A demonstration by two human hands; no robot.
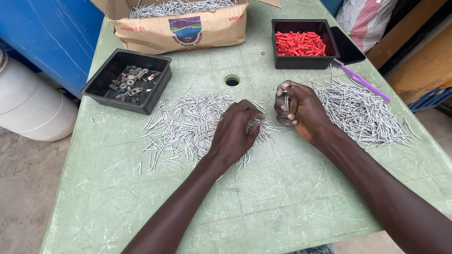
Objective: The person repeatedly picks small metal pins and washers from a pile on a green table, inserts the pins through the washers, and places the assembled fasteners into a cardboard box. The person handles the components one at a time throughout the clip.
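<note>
**Pins half gathered**

Left hand [234,133] pinches thin silver metal pins [188,124] from the loose centre heap. Right hand [297,109], clenched, grips an upright bundle. A tidier pin pile [362,113] lies right; much of the heap looks unsorted.

A big loose heap of short, thin silver metal pins [188,124] is spread flat across the middle of the pale green table, lying every which way. A small bunch of the same pins [286,101] is held upright, and a second, denser pile of pins [360,113] is heaped to the right.
</note>
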